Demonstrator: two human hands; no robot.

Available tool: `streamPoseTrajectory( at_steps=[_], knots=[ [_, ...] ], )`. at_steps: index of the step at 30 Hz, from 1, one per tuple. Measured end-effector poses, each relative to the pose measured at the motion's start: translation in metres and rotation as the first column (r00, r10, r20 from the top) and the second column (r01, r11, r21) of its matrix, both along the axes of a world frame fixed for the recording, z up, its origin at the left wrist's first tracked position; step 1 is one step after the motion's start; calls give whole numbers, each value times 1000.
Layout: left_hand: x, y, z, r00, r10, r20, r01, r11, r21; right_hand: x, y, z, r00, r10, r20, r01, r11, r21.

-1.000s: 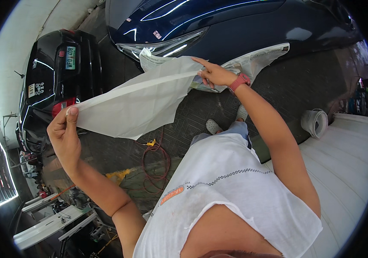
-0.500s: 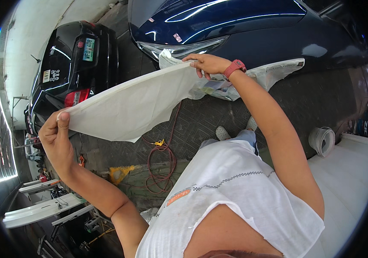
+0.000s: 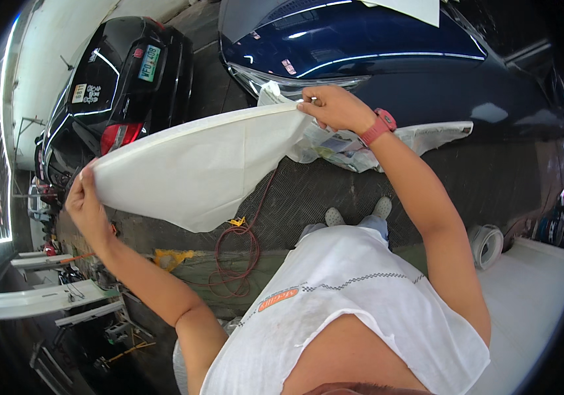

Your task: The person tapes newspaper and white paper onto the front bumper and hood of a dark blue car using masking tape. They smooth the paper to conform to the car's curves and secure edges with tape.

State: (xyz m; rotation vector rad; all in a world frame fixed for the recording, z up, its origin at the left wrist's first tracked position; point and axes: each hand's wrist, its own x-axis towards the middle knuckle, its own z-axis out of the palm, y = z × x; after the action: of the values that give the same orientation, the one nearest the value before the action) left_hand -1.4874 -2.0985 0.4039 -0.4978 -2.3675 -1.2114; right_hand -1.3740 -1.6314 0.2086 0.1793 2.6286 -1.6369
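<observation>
A long sheet of white masking paper (image 3: 189, 164), with a taped strip along its upper edge, is stretched between my hands. Pinched at its left end, the paper is in my left hand (image 3: 89, 204), out toward the black car. My right hand (image 3: 340, 108), with a red watch on its wrist, grips the strip's other end, close to the blue car (image 3: 420, 92) and its headlight (image 3: 249, 78). The sheet's lower part hangs loose, creased and uneven. Printed newspaper (image 3: 354, 151) hangs along the blue car's lower edge, partly behind my right hand and forearm.
A black car (image 3: 120, 85) stands at the far left. On the floor lie a coiled red hose (image 3: 219, 263) with a yellow fitting and a yellow patch (image 3: 173, 259). A white bucket (image 3: 487, 247) stands at right. Long white panels (image 3: 45, 303) rest at lower left. Another white sheet (image 3: 413, 9) lies on the blue hood.
The view has shifted, bringing a white sheet on the hood into sight. Both hands still hold the paper, whose hanging part has swung and spread lower.
</observation>
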Motion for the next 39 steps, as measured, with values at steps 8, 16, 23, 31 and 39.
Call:
streamPoseTrajectory(
  at_steps=[8,16,23,31,39],
  knots=[
    [2,127,-97,935,-190,-300,171,981,-89,14,-38,76,878,135,-460,160,822,546],
    [14,145,-130,881,-420,218,469,836,-283,17,-26,106,901,184,-394,176,674,718],
    [-46,42,-147,935,-282,213,345,859,-378,15,-21,101,940,128,-315,131,718,683],
    [-16,152,-92,780,-576,-244,420,771,-478,-14,-89,71,865,157,-477,166,807,567],
    [10,155,-114,785,-617,54,554,662,-504,24,-70,72,892,399,-211,-164,722,672]
  ],
)
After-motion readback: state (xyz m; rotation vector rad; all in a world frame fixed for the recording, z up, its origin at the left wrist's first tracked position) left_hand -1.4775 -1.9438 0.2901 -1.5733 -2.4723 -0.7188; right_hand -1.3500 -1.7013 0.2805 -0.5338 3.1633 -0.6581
